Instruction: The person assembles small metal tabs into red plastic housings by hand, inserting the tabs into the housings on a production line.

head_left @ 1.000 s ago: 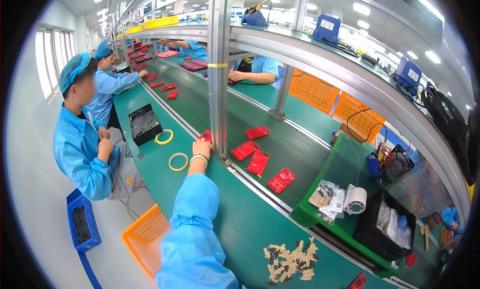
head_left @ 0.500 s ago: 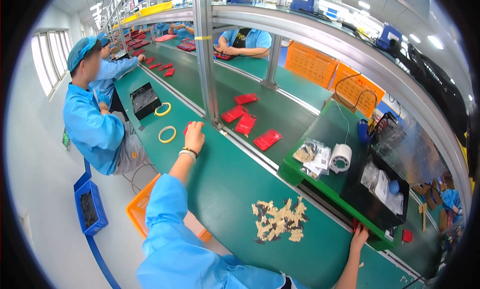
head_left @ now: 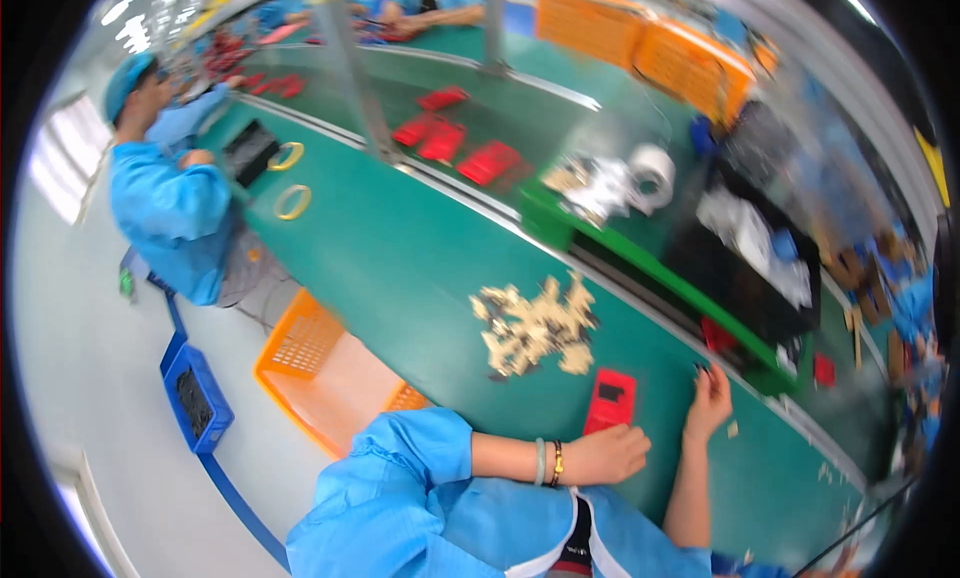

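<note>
In front of me on the green bench is a flat red rectangular piece (head_left: 611,396) shaped like a phone back, with a small dark patch on it. My left hand (head_left: 606,456) is closed at its near end; the fingertips are partly hidden. To the right, my right hand (head_left: 708,410) is raised over the bench, its fingers pinched on a small dark piece (head_left: 702,371), too blurred to tell more. Just beyond the red piece lies a loose pile of beige and black small parts (head_left: 535,323).
A green raised shelf (head_left: 560,218) carries a white roll (head_left: 650,178), plastic bags and a black bin (head_left: 690,263). Red pieces (head_left: 490,163) lie beyond the metal rail. Two yellow tape rings (head_left: 292,203) sit far left. An orange basket (head_left: 300,343) stands left; a co-worker (head_left: 170,218) sits beyond.
My left hand has come back from the far left to the near middle, with the red piece now there. My right hand has drawn back from the shelf's edge, pinching a small dark piece.
</note>
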Demonstrator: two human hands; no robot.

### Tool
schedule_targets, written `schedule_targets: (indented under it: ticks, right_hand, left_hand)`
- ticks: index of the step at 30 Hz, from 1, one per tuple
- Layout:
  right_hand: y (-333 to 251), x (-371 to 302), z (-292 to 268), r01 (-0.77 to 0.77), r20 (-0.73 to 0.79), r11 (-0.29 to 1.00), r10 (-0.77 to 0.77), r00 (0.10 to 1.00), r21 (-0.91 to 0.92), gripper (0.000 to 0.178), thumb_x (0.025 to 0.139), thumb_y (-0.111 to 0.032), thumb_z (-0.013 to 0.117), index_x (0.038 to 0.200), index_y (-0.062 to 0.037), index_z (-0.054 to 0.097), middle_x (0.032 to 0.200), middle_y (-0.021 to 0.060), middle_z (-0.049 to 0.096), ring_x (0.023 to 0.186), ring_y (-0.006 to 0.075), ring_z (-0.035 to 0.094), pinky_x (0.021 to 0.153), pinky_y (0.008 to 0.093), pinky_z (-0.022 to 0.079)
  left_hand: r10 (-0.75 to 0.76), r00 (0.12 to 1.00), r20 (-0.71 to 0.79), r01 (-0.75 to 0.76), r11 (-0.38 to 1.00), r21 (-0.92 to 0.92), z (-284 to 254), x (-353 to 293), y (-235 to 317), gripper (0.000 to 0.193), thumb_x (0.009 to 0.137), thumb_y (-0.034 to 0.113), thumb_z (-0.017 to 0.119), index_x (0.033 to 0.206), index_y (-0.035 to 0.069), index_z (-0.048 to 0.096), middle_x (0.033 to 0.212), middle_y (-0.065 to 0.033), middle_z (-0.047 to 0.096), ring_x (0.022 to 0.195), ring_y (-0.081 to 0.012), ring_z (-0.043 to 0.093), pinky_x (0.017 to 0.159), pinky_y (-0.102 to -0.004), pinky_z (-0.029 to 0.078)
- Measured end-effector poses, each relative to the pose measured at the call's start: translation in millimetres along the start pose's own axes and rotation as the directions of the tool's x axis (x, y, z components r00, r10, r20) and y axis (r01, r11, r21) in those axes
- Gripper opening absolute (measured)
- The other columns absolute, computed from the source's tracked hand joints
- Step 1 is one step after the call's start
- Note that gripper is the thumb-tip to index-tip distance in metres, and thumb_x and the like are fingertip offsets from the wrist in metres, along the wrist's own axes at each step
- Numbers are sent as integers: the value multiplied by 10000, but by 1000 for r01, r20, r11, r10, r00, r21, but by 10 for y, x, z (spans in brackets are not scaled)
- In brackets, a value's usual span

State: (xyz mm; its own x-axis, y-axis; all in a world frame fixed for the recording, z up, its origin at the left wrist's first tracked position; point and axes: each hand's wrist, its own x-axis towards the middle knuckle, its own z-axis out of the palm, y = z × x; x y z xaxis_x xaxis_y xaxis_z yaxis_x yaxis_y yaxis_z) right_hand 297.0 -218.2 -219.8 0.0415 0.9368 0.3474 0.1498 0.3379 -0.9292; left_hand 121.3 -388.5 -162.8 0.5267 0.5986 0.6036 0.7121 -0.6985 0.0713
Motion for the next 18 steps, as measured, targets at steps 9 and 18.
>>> schedule_targets:
  ticks: [9, 18]
  right_hand:
    - [-402, -423, -132, -356, 232, 924, 319, 919, 141, 86, 875, -6, 632, 944, -18, 583, 852, 56, 649, 674, 75, 583, 556, 181, 436]
    - [-533, -448, -40, -470, 529, 877, 352, 772, 103, 92, 887, 4, 603, 958, -27, 554, 806, 25, 613, 633, 42, 521, 535, 177, 413]
  left_hand:
    - [-363, 930, 63, 366, 890, -274, 200, -179, -256, 278, 772, 100, 652, 1042, 43, 616, 1060, -105, 572, 1006, -278, 564, 844, -378, 477]
    - [-202, 961, 188, 232, 960, -154, 215, -193, -265, 412, 758, 156, 718, 1127, 30, 586, 1135, -134, 567, 1063, -297, 546, 881, -420, 445]
